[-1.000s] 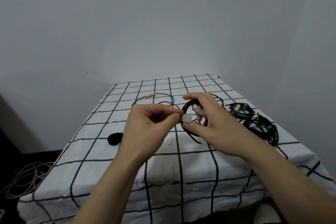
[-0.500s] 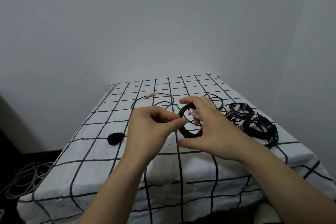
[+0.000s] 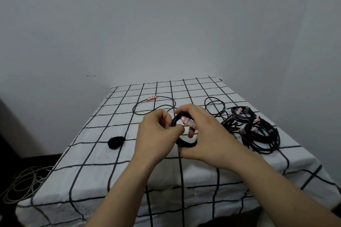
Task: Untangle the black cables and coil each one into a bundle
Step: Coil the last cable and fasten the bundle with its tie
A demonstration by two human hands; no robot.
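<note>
White tablecloth [image 3: 88, 171] with a black grid; black cables [image 3: 262, 134] with red-and-white tags [image 3: 188, 121]; grey wall [image 3: 147, 24]; pale cord [image 3: 22, 184].

Black cables over a table [image 3: 92, 171]: one coiled in hand, the rest loose or bundled.
The held coil [image 3: 186, 143] is a tight ring of several black turns standing nearly upright just above the cloth, with a white, red-marked tag [image 3: 188, 121] across its top; the left hand [image 3: 156, 134] pinches its left edge and the right hand [image 3: 208, 134] curls round it from the right. Behind the held coil and to its left lies a loose cable [image 3: 136, 109] in one wide curve, ending in a pink-taped plug [image 3: 151, 98]. Behind it to the right lies an open loop [image 3: 215, 97] (thin, uncoiled). Right of the held coil sit black bundles [image 3: 258, 134], heaped and overlapping.
</note>
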